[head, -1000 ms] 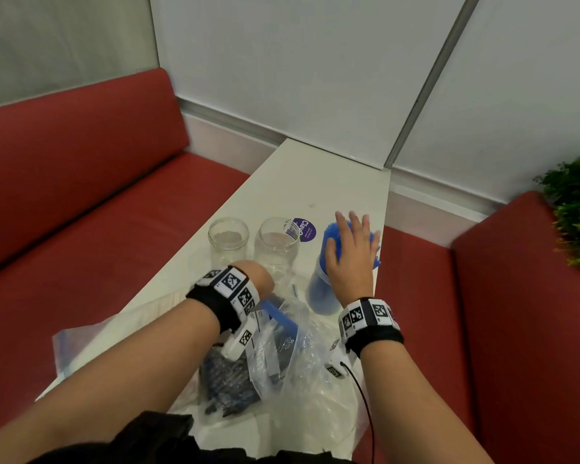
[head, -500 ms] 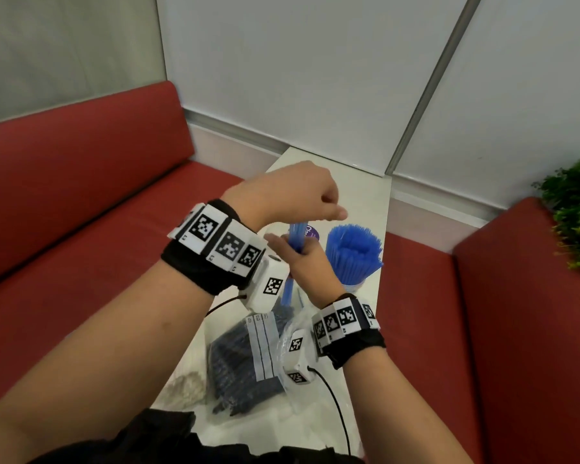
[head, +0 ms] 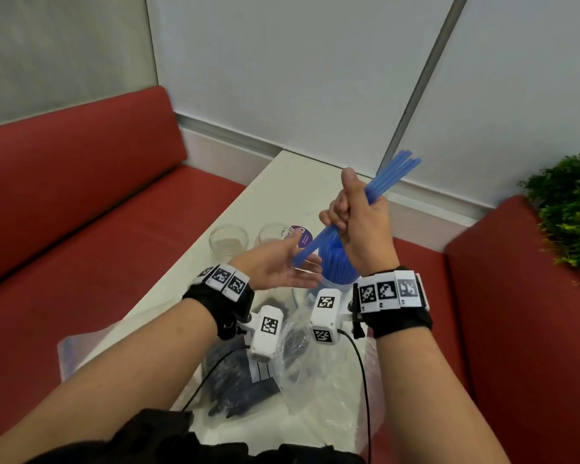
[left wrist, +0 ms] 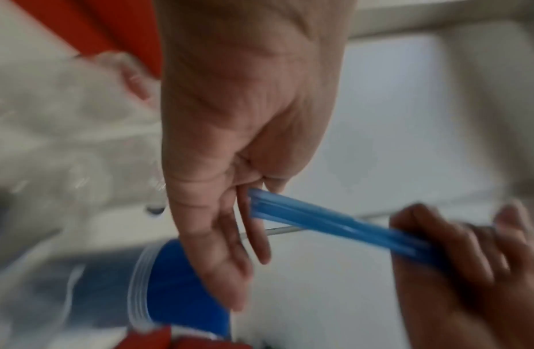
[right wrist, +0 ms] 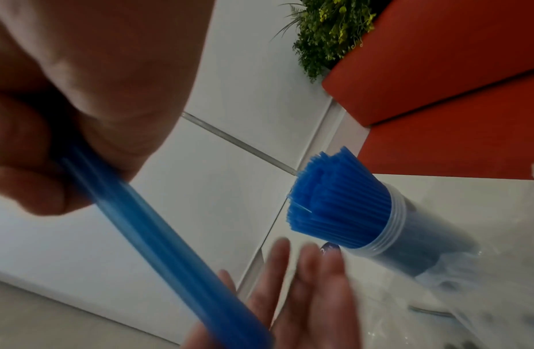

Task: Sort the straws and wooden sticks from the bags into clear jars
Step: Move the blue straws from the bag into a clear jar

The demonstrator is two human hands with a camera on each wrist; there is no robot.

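Observation:
My right hand (head: 349,212) grips a small bundle of blue straws (head: 385,179) in a fist, held slantwise above the table. The bundle's lower end touches the palm of my left hand (head: 302,266), which lies open with straight fingers. In the left wrist view the blue straws (left wrist: 319,219) butt against the open left palm. Behind the hands stands a clear jar packed with blue straws (right wrist: 343,207). Two empty clear jars (head: 228,241) (head: 272,234) stand to its left. A bag of dark straws (head: 241,380) lies near the table's front edge.
A crumpled clear bag (head: 318,373) lies beside the dark bag on the narrow white table (head: 282,182). Red bench seats (head: 81,229) flank the table on both sides. A green plant (head: 570,209) sits at the far right. Wrist-camera cables hang over the bags.
My right hand has lifted the blue bundle up and tilted it. My left hand has come down from above, opened, and now lies flat under the bundle's lower end.

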